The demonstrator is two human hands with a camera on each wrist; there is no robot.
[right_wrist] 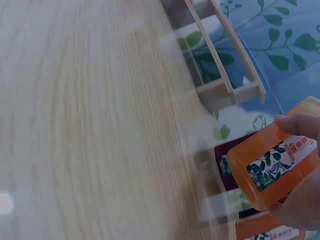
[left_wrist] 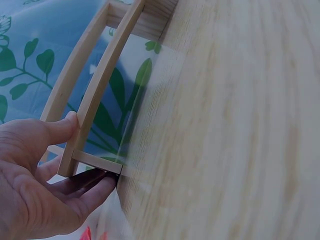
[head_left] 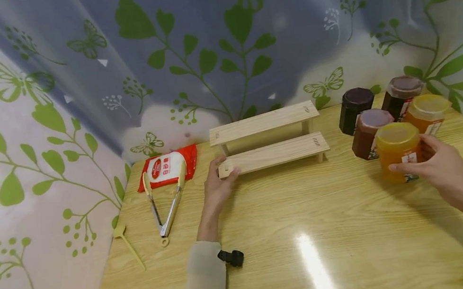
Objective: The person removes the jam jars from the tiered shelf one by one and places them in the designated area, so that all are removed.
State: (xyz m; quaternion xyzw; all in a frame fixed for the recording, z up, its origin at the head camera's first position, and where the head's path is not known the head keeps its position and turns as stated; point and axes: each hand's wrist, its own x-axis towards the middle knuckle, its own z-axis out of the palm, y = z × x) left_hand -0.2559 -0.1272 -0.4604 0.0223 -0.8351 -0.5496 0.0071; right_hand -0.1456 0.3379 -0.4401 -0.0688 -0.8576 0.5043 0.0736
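My right hand point(head_left: 444, 163) grips an orange jar with a yellow lid point(head_left: 399, 149) at the right, thumb on one side and fingers on the other. In the right wrist view the same jar point(right_wrist: 275, 155) shows its printed label and hangs tilted over the other jars. My left hand point(head_left: 218, 186) pinches the left end of the lower step of a two-tier wooden shelf point(head_left: 275, 153). From the left wrist view, the thumb lies on the front edge of the shelf point(left_wrist: 102, 85), and the other fingers go round its end and underneath.
Behind the held jar stand a dark jar point(head_left: 356, 111), another dark jar point(head_left: 393, 99), a reddish-brown jar point(head_left: 369, 133) and a second orange jar point(head_left: 429, 112). Left lie a red-and-white packet point(head_left: 190, 161), tongs point(head_left: 170, 213) and a yellow spoon point(head_left: 129, 246). A patterned curtain point(head_left: 202, 38) hangs behind.
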